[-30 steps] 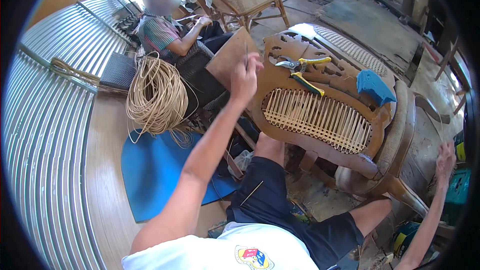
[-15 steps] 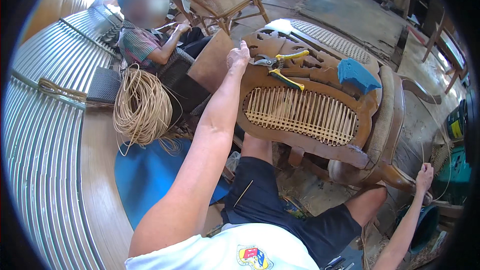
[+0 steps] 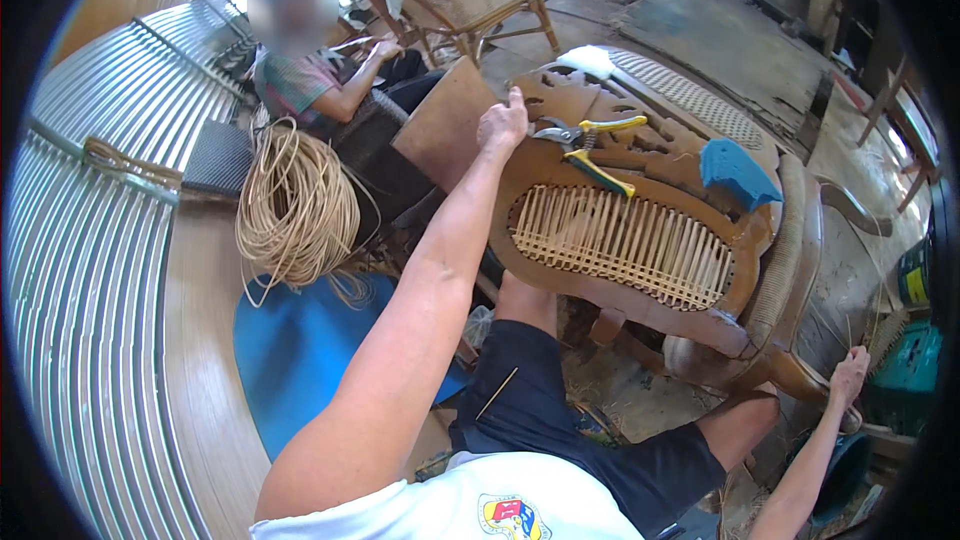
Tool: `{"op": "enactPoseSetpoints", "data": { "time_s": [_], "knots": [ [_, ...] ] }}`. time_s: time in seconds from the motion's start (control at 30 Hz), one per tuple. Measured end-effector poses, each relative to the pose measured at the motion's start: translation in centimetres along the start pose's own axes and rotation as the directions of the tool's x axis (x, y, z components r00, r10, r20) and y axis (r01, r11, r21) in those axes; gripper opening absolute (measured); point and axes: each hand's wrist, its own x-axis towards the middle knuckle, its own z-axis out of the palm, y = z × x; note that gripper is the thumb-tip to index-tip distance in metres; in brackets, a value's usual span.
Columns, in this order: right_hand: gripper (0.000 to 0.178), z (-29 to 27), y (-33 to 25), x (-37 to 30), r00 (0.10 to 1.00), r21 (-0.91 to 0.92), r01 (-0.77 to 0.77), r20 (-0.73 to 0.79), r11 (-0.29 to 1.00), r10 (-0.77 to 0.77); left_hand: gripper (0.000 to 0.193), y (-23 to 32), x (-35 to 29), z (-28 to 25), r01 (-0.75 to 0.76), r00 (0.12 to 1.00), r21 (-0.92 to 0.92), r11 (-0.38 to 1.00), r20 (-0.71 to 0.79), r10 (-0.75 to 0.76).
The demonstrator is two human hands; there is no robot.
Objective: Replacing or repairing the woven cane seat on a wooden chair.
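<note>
One thin pale cane strand [image 3: 849,327], pinched in the right hand [image 3: 851,376], seemingly calls for drawing taut mid-weave, the grip of the left hand [image 3: 503,124] unclear.

I can read no words or numbers from here. On the white shirt [image 3: 410,517] I see a printed emblem [image 3: 513,518], shield-like, yellow-edged with red and blue inside; its small marks are too fine for me to make out. At the right, a dark container [image 3: 911,262] carries a yellow label [image 3: 915,287], which I find blurred and illegible.
</note>
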Motion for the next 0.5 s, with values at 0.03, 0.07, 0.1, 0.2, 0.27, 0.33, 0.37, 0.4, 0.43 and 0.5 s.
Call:
{"op": "enactPoseSetpoints", "data": {
  "time_s": [0.03,0.07,0.1,0.2,0.27,0.33,0.37,0.4,0.43,0.5],
  "knots": [
    [0.011,0.4,1.9,0.4,0.998,0.034,-0.055,0.017,0.998,0.055,0.085,0.4,-0.2,0.0,-0.003,1.000,-0.027,1.000,0.001,0.003],
    [0.010,0.7,2.9,0.7,0.993,0.066,-0.113,0.040,0.991,0.110,0.085,0.7,-0.5,0.1,-0.006,1.000,-0.050,0.999,0.005,0.007],
    [0.011,0.8,1.2,0.5,0.991,0.026,-0.112,0.070,0.993,0.110,0.085,0.1,-0.7,-0.3,0.012,1.000,-0.033,0.999,-0.006,-0.012],
    [0.014,0.3,0.4,0.6,0.982,-0.037,-0.154,0.107,0.987,0.157,0.085,0.0,-0.9,-0.5,0.013,1.000,-0.059,0.998,-0.025,-0.014],
    [0.015,0.1,0.8,0.7,0.983,-0.039,-0.166,0.071,0.985,0.169,0.084,0.2,-0.9,-0.5,0.014,1.000,-0.070,0.997,-0.021,-0.016],
    [0.016,-0.2,0.8,0.3,0.982,-0.041,-0.184,0.043,0.982,0.186,0.085,0.5,-1.2,-0.2,0.014,1.000,-0.070,0.997,-0.009,-0.015],
    [0.017,-0.4,0.1,0.3,0.976,-0.039,-0.207,0.054,0.977,0.209,0.085,0.5,-1.3,-0.2,0.014,1.000,-0.068,0.998,-0.006,-0.014],
    [0.018,-0.9,-1.1,0.2,0.971,-0.031,-0.230,0.062,0.973,0.232,0.085,0.1,-0.9,-0.3,0.013,1.000,-0.063,0.998,-0.011,-0.014],
    [0.018,-0.2,-1.0,0.3,0.971,-0.024,-0.230,0.067,0.973,0.231,0.085,-0.4,-0.5,-0.5,0.013,1.000,-0.051,0.999,-0.021,-0.014],
    [0.020,0.8,-0.7,0.9,0.969,-0.076,-0.237,0.051,0.968,0.241,0.085,-1.0,0.0,-0.7,0.009,1.000,-0.039,0.999,-0.029,-0.010]
  ]
}}
